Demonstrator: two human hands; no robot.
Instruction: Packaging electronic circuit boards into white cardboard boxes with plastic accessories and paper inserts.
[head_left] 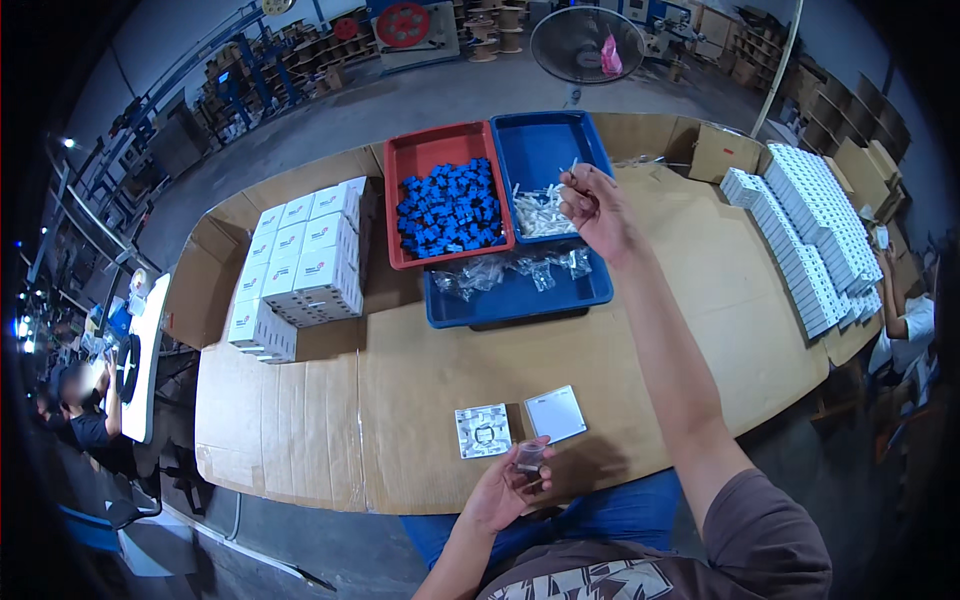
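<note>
On the left of the cardboard-covered tabletop [300, 420], white boxes [300, 265] sit stacked in a tidy block, seemingly kept out of the working space. Near the front edge, the left hand [510, 488] curls closed around a small clear bag [530, 457], held mouth-up, probably ready for filling; a white square plate [483, 431] and a plain one [555, 413] lie just beside it. Farther back, a red tray [420, 155] holds blue parts [450, 208]. The blue tray [545, 140] beside it carries white plastic pieces [540, 212] and empty clear bags [505, 272]. Above it the right hand [597, 208] pinches one small white piece [572, 170] in its fingertips, the other fingers loosely bent.
</note>
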